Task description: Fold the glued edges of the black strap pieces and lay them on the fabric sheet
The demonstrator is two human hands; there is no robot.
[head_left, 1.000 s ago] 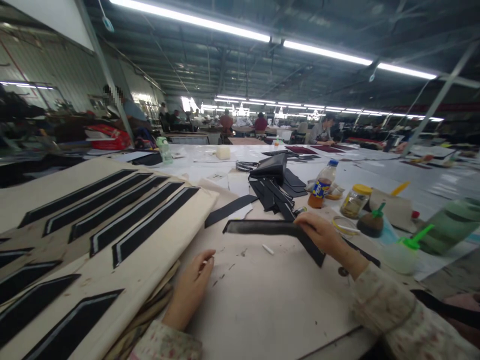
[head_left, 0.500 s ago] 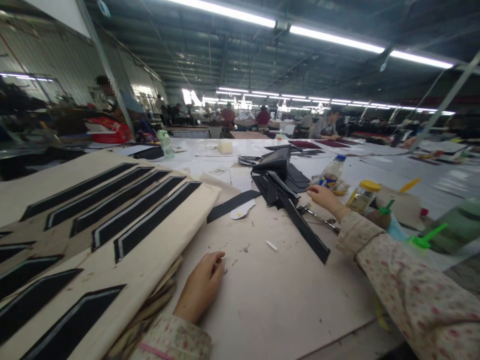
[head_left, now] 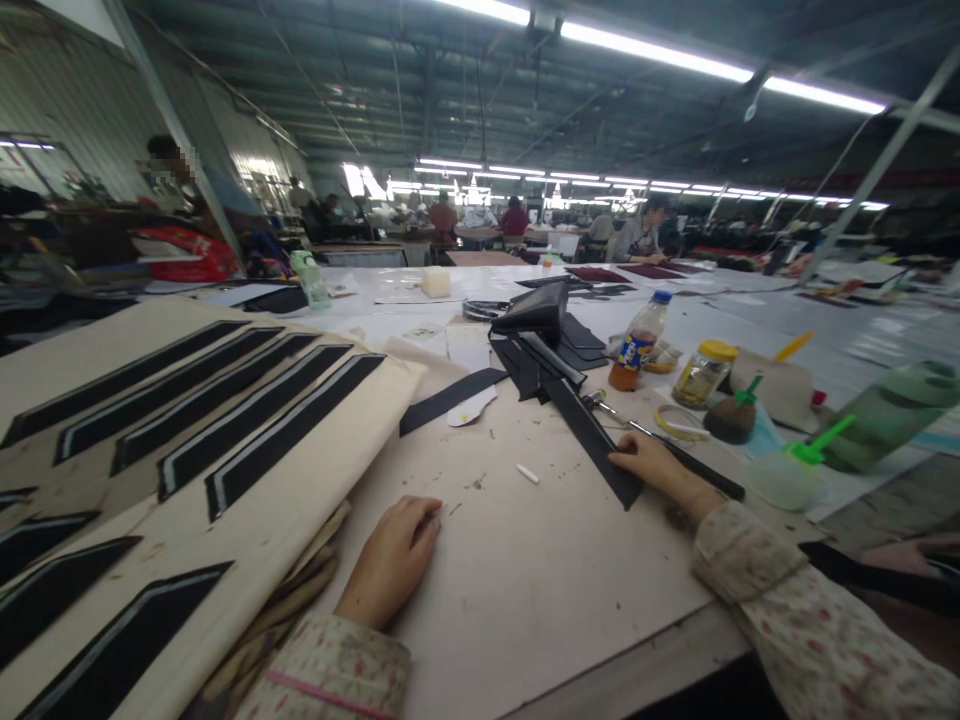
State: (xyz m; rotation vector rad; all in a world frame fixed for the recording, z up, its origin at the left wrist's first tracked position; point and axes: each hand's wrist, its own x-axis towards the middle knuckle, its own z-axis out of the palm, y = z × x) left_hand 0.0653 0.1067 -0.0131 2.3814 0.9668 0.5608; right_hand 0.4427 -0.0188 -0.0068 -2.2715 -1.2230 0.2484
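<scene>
My right hand (head_left: pixel 651 466) has its fingertips pinched at the right edge of a black fabric strip (head_left: pixel 589 425), near the strip's closer end. That strip reaches back under a pile of black pieces (head_left: pixel 529 370), on which a folded black piece (head_left: pixel 534 310) lies. My left hand (head_left: pixel 394 552) rests on the table with loosely bent fingers, and nothing plainly shows in it. Between the hands lies a small white stick (head_left: pixel 527 474). Another black strip (head_left: pixel 450 398) and a white pattern piece (head_left: pixel 471 407) are farther back.
A pale board (head_left: pixel 375 440) bearing several black strips with light edges fills the left. On the right stand a drink bottle (head_left: pixel 639 345), a yellow-lidded jar (head_left: pixel 703 375), green-tipped squeeze bottles (head_left: pixel 787 478) and a metal tool (head_left: pixel 600 401). People work at tables beyond.
My right hand has come back toward me from beside the drink bottle to the black strip's edge. The left hand stays nearly in place. My view has shifted slightly.
</scene>
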